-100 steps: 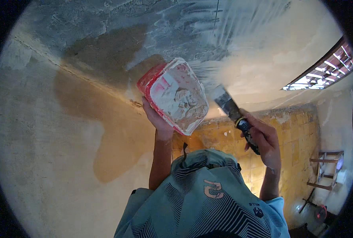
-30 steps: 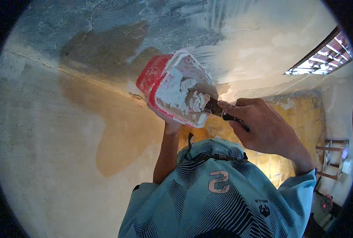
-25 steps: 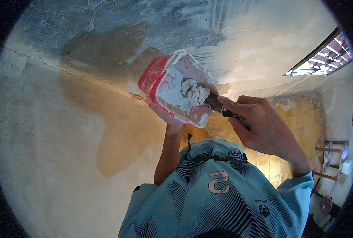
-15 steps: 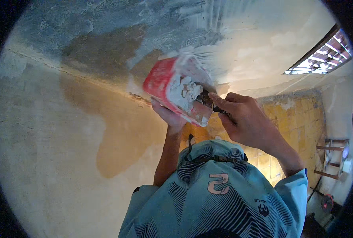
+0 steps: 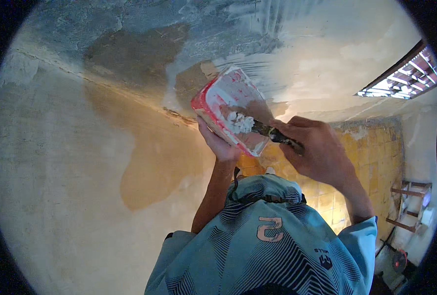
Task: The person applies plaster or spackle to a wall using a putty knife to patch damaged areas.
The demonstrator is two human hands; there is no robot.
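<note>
Hiding the far end of the scraper (image 5: 279,136), clumped white paste (image 5: 240,122)

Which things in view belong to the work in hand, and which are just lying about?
In use:
tub, in the left hand
putty knife, in the right hand
white paste, at the blade

Lying about:
wooden frame
round reddish object, unclear

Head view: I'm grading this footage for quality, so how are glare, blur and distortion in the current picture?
In the head view, the window shows washed-out bright strips; in the head view, the tiled floor carries a glaring patch; in the head view, the tub and scraper show little blur; fisheye bending rounds the head view's dark border.
</note>
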